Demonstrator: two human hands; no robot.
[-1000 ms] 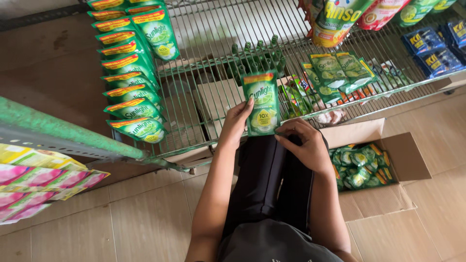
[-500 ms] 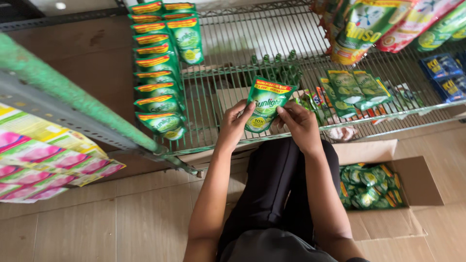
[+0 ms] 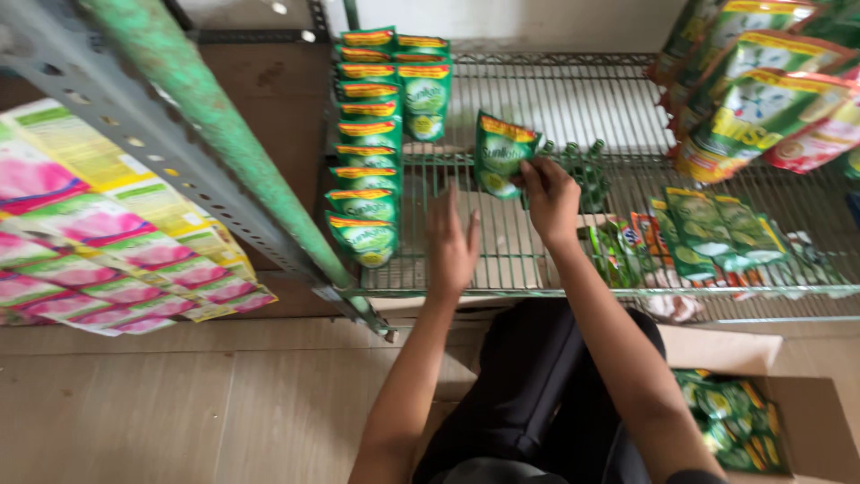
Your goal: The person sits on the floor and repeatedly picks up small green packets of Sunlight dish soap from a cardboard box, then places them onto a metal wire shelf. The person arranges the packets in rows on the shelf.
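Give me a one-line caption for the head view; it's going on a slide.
Right hand holds a green pouch above the wire shelf; left hand open beside it.

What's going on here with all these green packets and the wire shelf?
A person crouches in front of a green wire shelf. Their right hand holds a green pouch upright by its edge over the shelf, beside a row of matching pouches lined up at the left end. The left hand hovers open above the shelf, holding nothing. An open cardboard box with more green pouches sits on the floor to the person's right.
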